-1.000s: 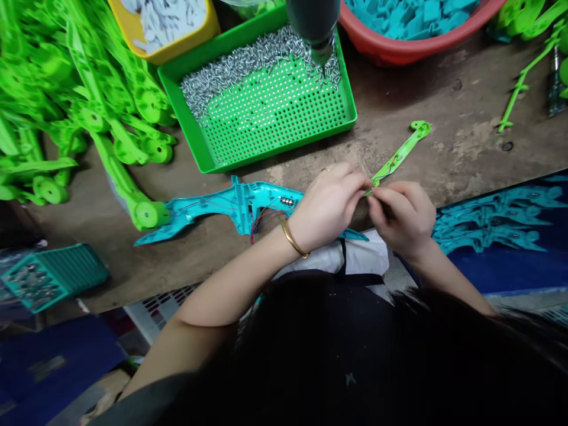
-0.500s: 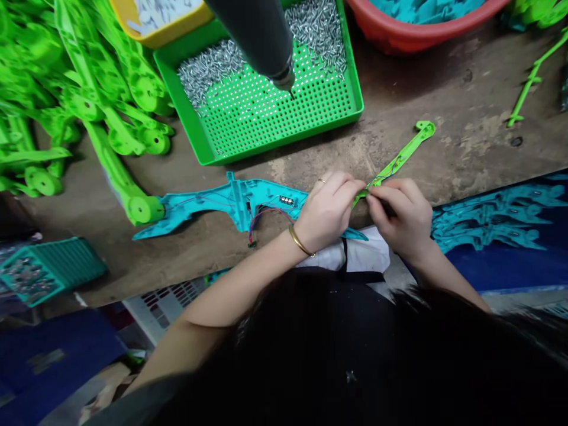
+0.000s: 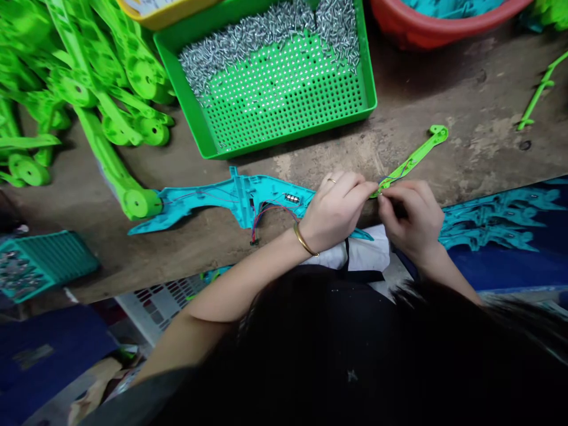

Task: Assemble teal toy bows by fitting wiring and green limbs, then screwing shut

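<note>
The green bar (image 3: 421,152) sits off the near right corner of the green tray (image 3: 293,131). Its long axis slants; the hooked end points away and to the right, the other end back toward the person, among the fingertips. The hollow face is up, probably so the thin wires (image 3: 404,171) along it stay in sight and within reach.

The left hand (image 3: 337,207), on the tray's near side, pinches the bar's near end, likely to steady it. The right hand (image 3: 415,216), off the tray's near right corner, has thumb and forefinger bent in at that end; whether they pinch bar, wire or nothing, I cannot tell.

Nearer than the tray, a blue shell (image 3: 204,201) lies lengthwise, hollow up, presumably leaving its wiring open. Screws (image 3: 248,50) are heaped inside the tray.
</note>
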Demonstrator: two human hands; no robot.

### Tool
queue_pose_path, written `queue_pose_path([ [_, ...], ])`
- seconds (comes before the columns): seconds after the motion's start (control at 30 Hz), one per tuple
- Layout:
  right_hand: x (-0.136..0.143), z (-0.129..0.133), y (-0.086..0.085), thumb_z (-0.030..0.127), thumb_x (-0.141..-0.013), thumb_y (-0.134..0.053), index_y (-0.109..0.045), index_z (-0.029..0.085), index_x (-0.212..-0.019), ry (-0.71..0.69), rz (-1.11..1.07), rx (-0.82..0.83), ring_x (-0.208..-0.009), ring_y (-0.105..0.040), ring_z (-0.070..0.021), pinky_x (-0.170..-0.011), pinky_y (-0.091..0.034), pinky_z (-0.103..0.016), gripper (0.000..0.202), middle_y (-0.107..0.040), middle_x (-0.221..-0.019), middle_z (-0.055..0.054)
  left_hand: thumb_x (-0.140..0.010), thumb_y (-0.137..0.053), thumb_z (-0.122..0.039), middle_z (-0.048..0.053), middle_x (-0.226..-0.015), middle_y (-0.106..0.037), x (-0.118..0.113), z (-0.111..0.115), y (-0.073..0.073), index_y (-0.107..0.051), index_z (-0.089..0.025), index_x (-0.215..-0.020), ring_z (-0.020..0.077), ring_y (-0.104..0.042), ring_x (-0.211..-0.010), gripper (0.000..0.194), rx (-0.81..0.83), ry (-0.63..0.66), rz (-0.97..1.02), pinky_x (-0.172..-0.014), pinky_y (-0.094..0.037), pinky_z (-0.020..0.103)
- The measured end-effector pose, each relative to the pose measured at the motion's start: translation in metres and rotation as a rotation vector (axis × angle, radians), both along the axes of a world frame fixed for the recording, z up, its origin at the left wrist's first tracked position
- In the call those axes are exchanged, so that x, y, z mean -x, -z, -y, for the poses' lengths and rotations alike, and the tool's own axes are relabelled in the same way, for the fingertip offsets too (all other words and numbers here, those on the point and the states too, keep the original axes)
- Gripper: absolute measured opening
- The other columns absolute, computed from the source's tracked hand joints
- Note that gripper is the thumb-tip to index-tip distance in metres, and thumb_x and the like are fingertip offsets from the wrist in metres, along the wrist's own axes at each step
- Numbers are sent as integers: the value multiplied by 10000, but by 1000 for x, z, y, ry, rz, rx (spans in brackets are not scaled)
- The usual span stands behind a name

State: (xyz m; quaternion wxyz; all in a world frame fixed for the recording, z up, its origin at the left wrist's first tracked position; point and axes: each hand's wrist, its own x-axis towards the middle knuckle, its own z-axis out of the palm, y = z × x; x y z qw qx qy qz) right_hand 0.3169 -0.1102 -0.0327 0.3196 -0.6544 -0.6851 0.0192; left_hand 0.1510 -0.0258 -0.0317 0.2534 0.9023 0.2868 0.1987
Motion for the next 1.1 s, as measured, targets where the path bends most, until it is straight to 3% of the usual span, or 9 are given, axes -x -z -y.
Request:
queue_pose_path([
  [0.17,-1,1,-4,182,-866,-634,-618,211,-964,-28,-78,18,-825,-642,-150,-688,-516,-279,103,-677,-899,-39,-1010,-395,-198,74,-977,-644,0,0,1,-647,-153,-1119,185,-556,-919,279,0,-13,37,-843,-424,312],
  [0.43,2,3,-7,205,-886,-618,-623,228,-1006,-30,5,11,-808,-635,-152,-695,-518,-284,122,-672,-899,-33,-1000,-395,-175,69,-969,-620,0,-1,1,-632,-153,-1091,187,-538,-919,254,5,-3,51,-833,-412,307],
  [0.63,-14,-2,-10,176,-890,-619,-669,214,-1049,40,33,11,-822,-635,-157,-690,-505,-286,171,-659,-910,-52,-993,-404,-143,57,-944,-612,2,-2,1,-617,-155,-1048,185,-511,-885,220,-53,33,89,-811,-386,306],
  [0.93,-25,-16,-21,271,-903,-614,-675,223,-893,41,-51,240,-858,-635,-173,-721,-502,-313,78,-656,-882,-38,-1000,-353,-133,55,-909,-594,-1,-1,2,-629,-164,-1014,193,-481,-856,278,-151,39,35,-776,-384,317],
  [1.1,-24,-21,-26,282,-878,-651,-646,224,-800,92,-68,304,-699,-571,-142,-622,-457,-293,97,-618,-796,-23,-995,-329,-111,59,-915,-582,-1,-2,3,-627,-159,-1024,189,-468,-858,304,-127,71,44,-777,-405,313],
])
